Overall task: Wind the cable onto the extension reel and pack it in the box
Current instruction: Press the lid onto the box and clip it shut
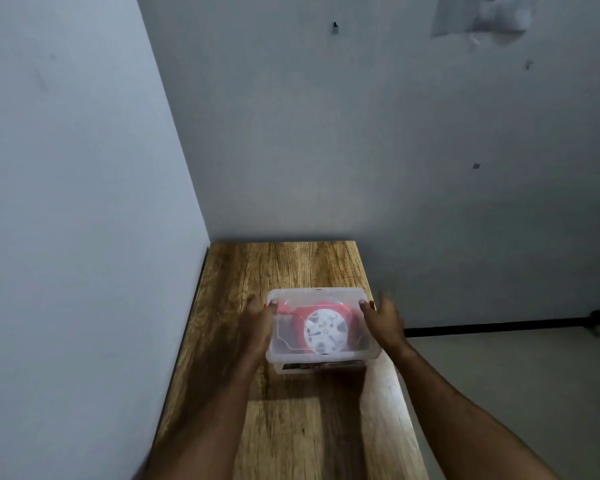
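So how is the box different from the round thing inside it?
The plastic box is see-through and rectangular; the extension reel is round, red with a white face. The box sits on the wooden table, with the left hand and right hand at its sides; the reel lies flat inside.
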